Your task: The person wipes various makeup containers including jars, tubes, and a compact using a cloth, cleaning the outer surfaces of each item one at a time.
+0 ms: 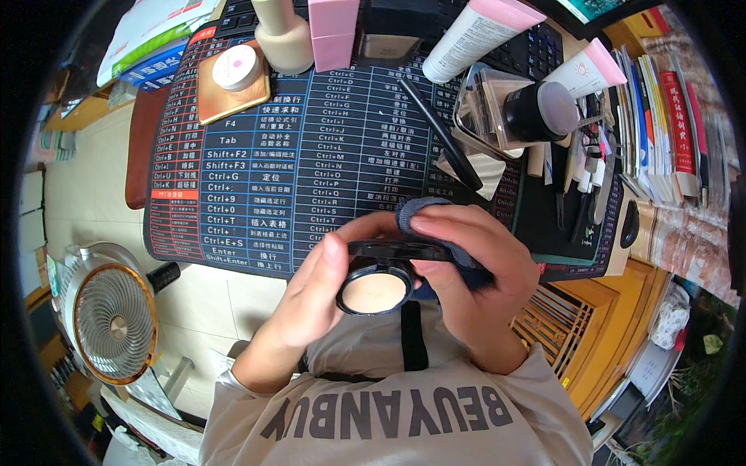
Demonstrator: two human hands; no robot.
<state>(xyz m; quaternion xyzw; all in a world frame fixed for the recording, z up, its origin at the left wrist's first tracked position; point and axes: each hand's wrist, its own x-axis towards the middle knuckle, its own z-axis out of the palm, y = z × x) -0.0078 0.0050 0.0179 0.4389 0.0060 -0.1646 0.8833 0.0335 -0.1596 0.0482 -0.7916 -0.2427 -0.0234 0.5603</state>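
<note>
An open powder compact (375,291) with a black rim and pale pressed powder is held in front of my chest, at the near edge of the desk mat. My left hand (315,291) grips its left side, the thumb along the edge. My right hand (489,274) holds a folded dark blue-grey cloth (431,212) against the compact's raised black lid (402,250). Part of the cloth hangs below the lid, behind my right fingers. The far fingers of my left hand are partly hidden by the lid.
On the printed desk mat (256,175) lie a black stick (443,134) and a gold square case (233,81) under a white round jar (235,67). Bottles, tubes, a keyboard and a black jar (539,110) stand beyond. Books (676,128) are at right, a fan (116,323) at left.
</note>
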